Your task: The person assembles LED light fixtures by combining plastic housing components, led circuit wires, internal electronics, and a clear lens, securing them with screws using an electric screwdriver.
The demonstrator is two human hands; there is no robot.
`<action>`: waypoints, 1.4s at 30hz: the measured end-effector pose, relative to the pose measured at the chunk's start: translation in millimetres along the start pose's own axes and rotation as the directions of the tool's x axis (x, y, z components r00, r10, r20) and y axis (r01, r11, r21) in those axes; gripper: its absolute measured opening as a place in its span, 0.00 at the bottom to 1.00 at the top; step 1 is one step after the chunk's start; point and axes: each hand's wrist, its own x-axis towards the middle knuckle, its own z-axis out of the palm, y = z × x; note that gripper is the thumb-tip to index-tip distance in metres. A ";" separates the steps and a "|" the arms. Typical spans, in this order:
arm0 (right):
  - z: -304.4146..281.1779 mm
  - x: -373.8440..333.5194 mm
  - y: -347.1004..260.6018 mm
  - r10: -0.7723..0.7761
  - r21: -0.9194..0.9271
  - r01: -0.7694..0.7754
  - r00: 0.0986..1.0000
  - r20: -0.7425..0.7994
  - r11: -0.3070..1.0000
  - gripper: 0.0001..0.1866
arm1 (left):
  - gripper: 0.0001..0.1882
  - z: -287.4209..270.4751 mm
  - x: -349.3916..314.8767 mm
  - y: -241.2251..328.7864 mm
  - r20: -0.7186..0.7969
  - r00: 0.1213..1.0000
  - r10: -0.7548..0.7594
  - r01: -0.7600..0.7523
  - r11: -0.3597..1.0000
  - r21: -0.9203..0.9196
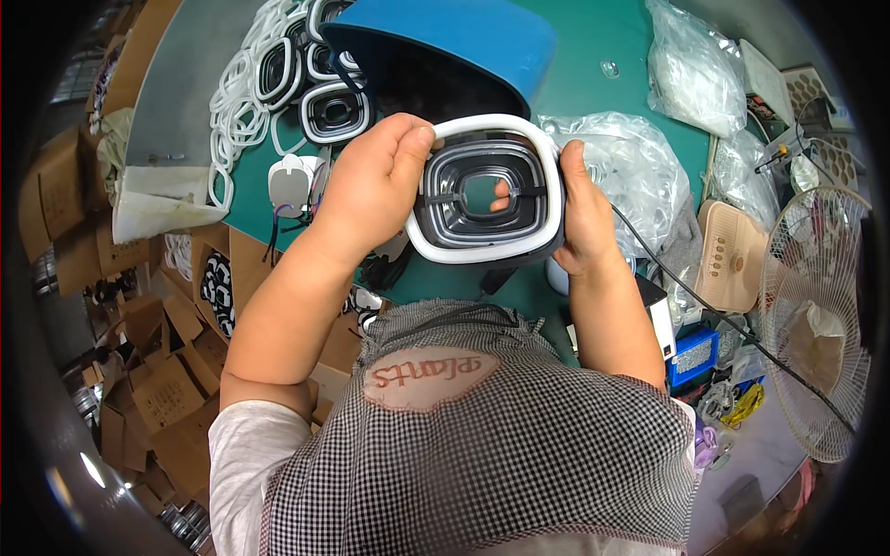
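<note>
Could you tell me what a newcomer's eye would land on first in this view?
First, the rounded-square black part with a white rim, held up at centre between the left hand and right hand. Behind it, a blue plastic bin lies tipped on the green table, with matching white-ringed parts piled to its left.

Bright, even light from above, with no hard shadows on the green table (640, 102). Soft shade only under the blue bin (445, 46) and below the forearms. Small white glare on the clear plastic bags (691, 69) and on the glossy white ring of the square housing (485, 190). Sharp focus in the centre, slight softness toward the rim. Strong fisheye bending of straight edges, black vignette in all corners. Dimmer at lower left, among the cardboard boxes (158, 371).
</note>
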 end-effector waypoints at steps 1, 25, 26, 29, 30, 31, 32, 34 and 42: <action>-0.5 0.7 0.2 -0.003 -0.017 0.003 1.000 -0.003 1.000 0.36 | 0.12 0.9 -1.0 0.3 0.000 1.000 -0.001 0.001 1.000 -0.001; 9.0 -16.3 -6.9 -0.267 -0.184 0.307 0.939 0.215 0.934 0.29 | 0.14 8.1 -11.0 -4.3 -0.276 0.779 0.563 -0.486 0.820 0.302; 10.1 -17.7 -9.3 -0.263 -0.191 0.309 0.937 0.230 0.932 0.30 | 0.16 7.1 -15.6 -1.7 -0.266 0.857 0.440 -0.393 0.894 0.215; 6.4 -17.3 -7.3 -0.279 -0.232 0.341 0.924 0.260 0.911 0.33 | 0.19 14.3 -23.6 7.8 -0.045 0.998 0.046 -0.063 0.860 -0.507; 4.9 -17.4 -5.9 -0.304 -0.262 0.371 0.916 0.262 0.891 0.34 | 0.20 11.9 -24.5 9.4 0.056 0.998 0.035 0.004 0.812 -0.584; 4.9 -20.1 -5.5 -0.291 -0.259 0.356 0.922 0.257 0.898 0.35 | 0.19 11.4 -25.3 14.2 0.051 0.998 0.021 0.011 0.828 -0.561; 3.8 -21.6 -5.2 -0.294 -0.228 0.361 0.913 0.282 0.904 0.34 | 0.18 12.5 -27.1 13.9 0.048 0.998 0.032 0.003 0.810 -0.586; 4.9 -26.8 -1.7 -0.293 -0.197 0.363 0.904 0.310 0.911 0.33 | 0.17 14.3 -30.5 10.1 0.041 0.998 0.039 -0.006 0.792 -0.611; 16.7 -28.6 3.7 -0.398 -0.262 0.398 0.916 0.054 0.879 0.21 | 0.17 26.3 -24.4 -8.9 -0.049 0.999 -0.022 -0.007 0.851 -0.525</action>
